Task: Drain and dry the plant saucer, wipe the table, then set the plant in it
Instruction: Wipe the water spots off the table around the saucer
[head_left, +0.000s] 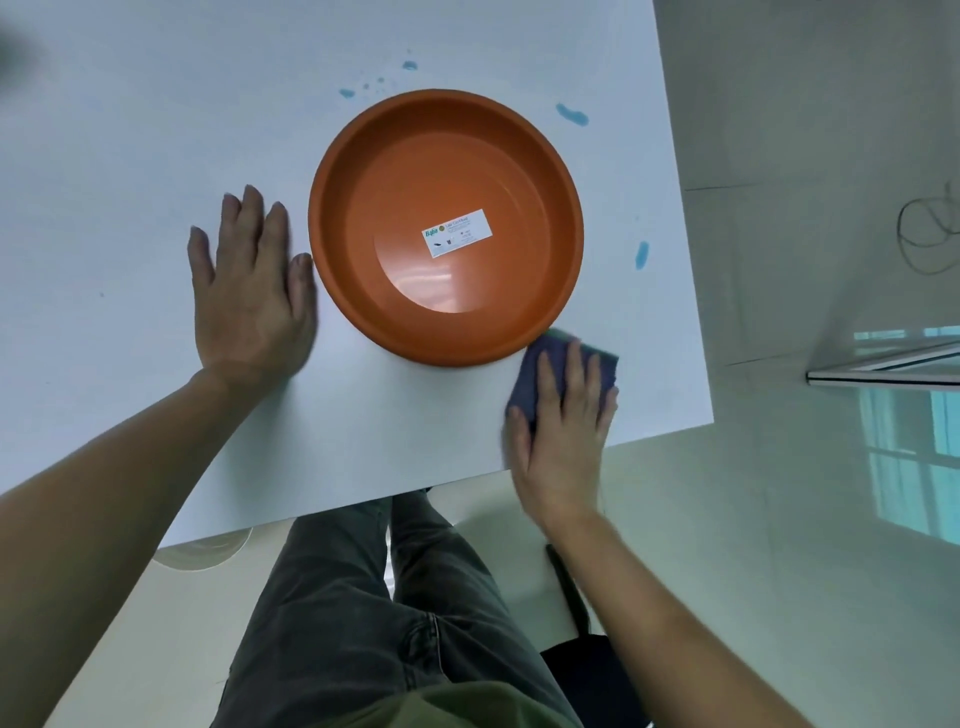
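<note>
An orange round plant saucer (498, 171) stands upright on the white table (130, 156), with a white label stuck on its dry-looking floor. My left hand (252, 288) lies flat on the table just left of the saucer, thumb almost touching its rim. My right hand (563, 431) presses a blue-purple cloth (566, 358) flat on the table at the saucer's near right side, close to the table's front edge. Blue liquid spots (571, 114) sit on the table behind and to the right of the saucer. No plant is in view.
The table's right edge (685, 260) and front edge (467, 480) are close to the cloth. Pale floor lies beyond. My legs in dark trousers are below the table. A round pale object (200, 553) peeks out under the front edge.
</note>
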